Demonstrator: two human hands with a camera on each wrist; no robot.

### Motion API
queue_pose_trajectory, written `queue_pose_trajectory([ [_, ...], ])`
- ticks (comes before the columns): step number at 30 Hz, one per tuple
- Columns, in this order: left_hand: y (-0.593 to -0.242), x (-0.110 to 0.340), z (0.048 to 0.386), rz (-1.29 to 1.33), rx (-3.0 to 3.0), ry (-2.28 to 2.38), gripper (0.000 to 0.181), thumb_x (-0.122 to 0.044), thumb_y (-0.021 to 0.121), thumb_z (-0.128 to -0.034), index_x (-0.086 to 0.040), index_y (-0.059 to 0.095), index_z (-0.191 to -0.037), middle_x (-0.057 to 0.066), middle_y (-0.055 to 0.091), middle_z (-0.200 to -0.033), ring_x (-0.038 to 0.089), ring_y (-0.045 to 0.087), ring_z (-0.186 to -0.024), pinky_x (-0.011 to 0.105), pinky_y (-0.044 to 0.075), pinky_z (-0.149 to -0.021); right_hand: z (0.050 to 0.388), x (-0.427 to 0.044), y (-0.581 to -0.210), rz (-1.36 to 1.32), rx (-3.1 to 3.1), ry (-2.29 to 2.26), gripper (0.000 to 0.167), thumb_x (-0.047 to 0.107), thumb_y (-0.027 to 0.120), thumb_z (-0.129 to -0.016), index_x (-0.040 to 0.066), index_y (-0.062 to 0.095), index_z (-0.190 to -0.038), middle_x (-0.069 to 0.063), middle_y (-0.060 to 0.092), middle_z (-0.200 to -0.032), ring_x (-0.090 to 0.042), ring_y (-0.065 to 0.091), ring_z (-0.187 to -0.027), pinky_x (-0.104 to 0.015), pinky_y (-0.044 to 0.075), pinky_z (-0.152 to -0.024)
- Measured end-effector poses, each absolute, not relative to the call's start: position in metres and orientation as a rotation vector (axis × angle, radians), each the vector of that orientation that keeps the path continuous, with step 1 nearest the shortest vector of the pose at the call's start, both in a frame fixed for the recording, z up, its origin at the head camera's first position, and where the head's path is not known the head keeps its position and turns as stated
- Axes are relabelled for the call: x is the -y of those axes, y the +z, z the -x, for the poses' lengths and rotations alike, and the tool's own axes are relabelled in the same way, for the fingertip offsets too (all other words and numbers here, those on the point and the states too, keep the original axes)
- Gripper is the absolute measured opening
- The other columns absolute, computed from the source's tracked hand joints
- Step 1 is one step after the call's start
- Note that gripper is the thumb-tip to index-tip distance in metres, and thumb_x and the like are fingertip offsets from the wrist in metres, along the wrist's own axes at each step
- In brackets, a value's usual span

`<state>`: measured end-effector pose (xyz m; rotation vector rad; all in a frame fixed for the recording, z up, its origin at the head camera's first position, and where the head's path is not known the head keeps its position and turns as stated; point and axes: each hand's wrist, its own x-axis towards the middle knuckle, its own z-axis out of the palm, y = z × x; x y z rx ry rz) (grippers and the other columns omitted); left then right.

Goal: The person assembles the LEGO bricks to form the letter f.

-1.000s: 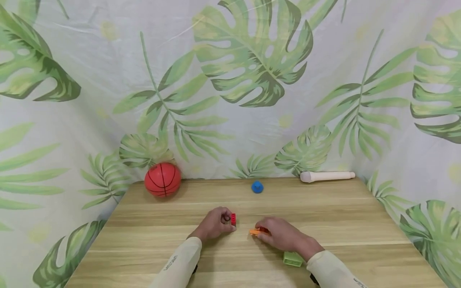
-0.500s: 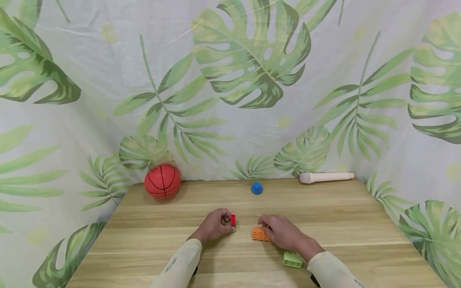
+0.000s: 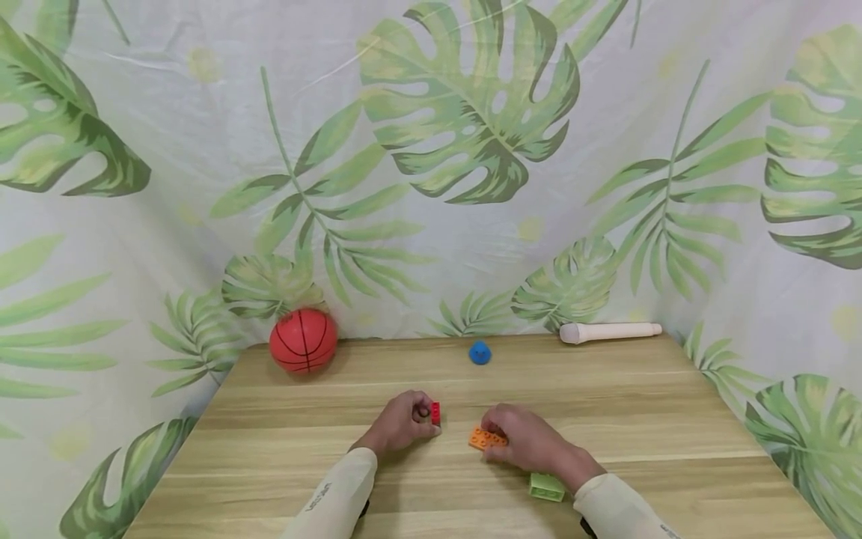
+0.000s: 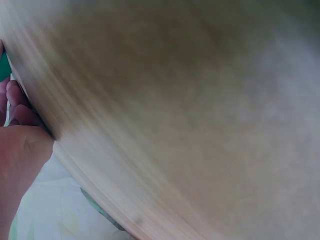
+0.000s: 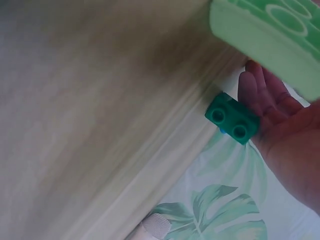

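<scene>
Pinching a red brick [image 3: 435, 412] in the left grip [image 3: 404, 419] and an orange brick [image 3: 486, 439] in the right grip [image 3: 528, 439], over a counter [image 3: 269, 464], with a light green block [image 3: 547, 488] near the right wrist [image 3: 576, 464].

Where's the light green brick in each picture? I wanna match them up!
Head: the light green brick is low, right of the middle, by the wrist of the right hand.
Left wrist: it's not in this one; the darker green thing at the left edge is something else.
Right wrist: top right corner, big and cut off by the picture's edge.
Shared landmark: the leafy cloth, seen beyond the table in all three.
</scene>
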<state>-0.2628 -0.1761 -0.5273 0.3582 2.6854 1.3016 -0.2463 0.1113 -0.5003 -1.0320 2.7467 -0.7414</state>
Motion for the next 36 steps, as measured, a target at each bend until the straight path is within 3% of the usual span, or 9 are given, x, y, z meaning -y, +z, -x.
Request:
queue_pose_trajectory([
  [15, -0.525, 0.176, 0.262, -0.38, -2.68, 1.315, 0.03, -0.009, 0.09, -0.0855, -0.004, 0.068, -0.105, 0.009, 0.062, -0.101, 0.018, 0.053, -0.088, 0.021, 0.044, -0.074, 0.248, -0.1, -0.496, 1.024, -2.826, -0.672, 0.029, 0.015, 0.085, -0.092, 0.011, 0.073, -0.118, 0.002, 0.069, -0.111, -0.011, 0.064, -0.097, -0.034, 0.058, -0.088],
  [25, -0.527, 0.177, 0.262, -0.367, -2.664, 1.317, 0.03, -0.01, 0.091, -0.0854, -0.006, 0.069, -0.105, 0.008, 0.062, -0.1, 0.018, 0.053, -0.088, 0.022, 0.044, -0.075, 0.265, -0.071, -0.483, 1.051, -2.882, -0.807, 0.026, 0.01, 0.082, -0.094, 0.007, 0.072, -0.118, -0.003, 0.07, -0.109, -0.019, 0.067, -0.098, -0.042, 0.059, -0.092],
  [36, -0.526, 0.178, 0.262, -0.381, -2.673, 1.272, 0.028, -0.014, 0.09, -0.0879, -0.008, 0.07, -0.105, 0.004, 0.06, -0.096, 0.016, 0.053, -0.086, 0.023, 0.044, -0.074, 0.278, -0.031, -0.481, 1.147, -2.792, -0.881, 0.022, 0.011, 0.083, -0.094, 0.006, 0.076, -0.115, -0.005, 0.075, -0.11, -0.017, 0.068, -0.099, -0.034, 0.059, -0.09],
])
